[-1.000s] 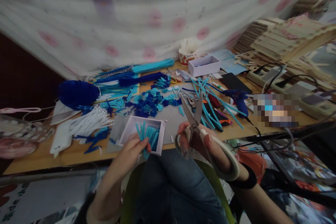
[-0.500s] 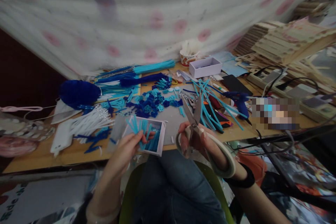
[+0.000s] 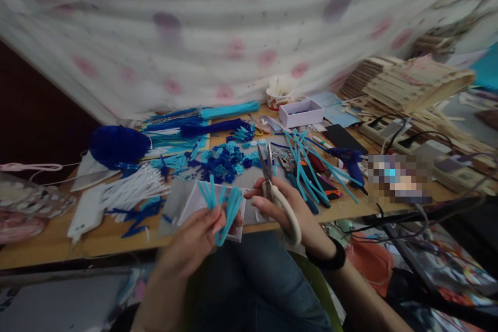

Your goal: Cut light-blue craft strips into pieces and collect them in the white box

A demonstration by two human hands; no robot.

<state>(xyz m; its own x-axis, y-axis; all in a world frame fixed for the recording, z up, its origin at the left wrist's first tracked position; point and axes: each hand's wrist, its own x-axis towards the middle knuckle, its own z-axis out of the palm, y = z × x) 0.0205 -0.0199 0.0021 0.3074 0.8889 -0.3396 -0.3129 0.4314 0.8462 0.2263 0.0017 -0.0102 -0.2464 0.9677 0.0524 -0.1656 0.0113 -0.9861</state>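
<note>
In my left hand is a bunch of short light-blue pipe cleaners, pinched between thumb and fingers so that the ends fan out at the top. A small white box sits behind and beneath that hand at the table's front edge, its inside mostly hidden. My right hand is closed around scissors with cream handles. Their blades point up and away, only slightly apart, to the right of the bunch and not touching it. Beyond the hands lies a heap of blue flower shapes.
Long light-blue pipe cleaners lie over pliers to the right. Further right are a blue glue gun, a power strip and wooden sticks. A second white box stands at the back. White beaded stems and a dark-blue fluffy bundle lie left.
My left hand has raised the pipe cleaners from inside the white box to in front of it. The scissors have moved left, turned, and their blades have come closer together.
</note>
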